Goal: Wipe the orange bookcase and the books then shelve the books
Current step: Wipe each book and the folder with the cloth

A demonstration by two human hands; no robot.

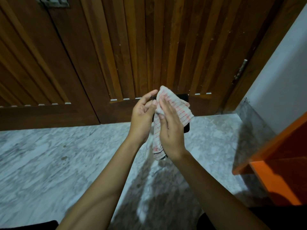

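The left hand (pixel 142 117) is gripping a dark book (pixel 183 97) by its edge, steadying it. The right hand (pixel 169 130), fingers straight, is pressing a striped cloth (pixel 184 112) against the cover, apparently wiping. The orange bookcase (pixel 279 163) is waiting nearby, at the floor's right edge.

Slatted wooden door (pixel 116 47), grey marble floor (pixel 49 163), white wall (pixel 282 72)

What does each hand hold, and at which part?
The left hand grips the black book by its left edge; the right hand presses the striped cloth on it.
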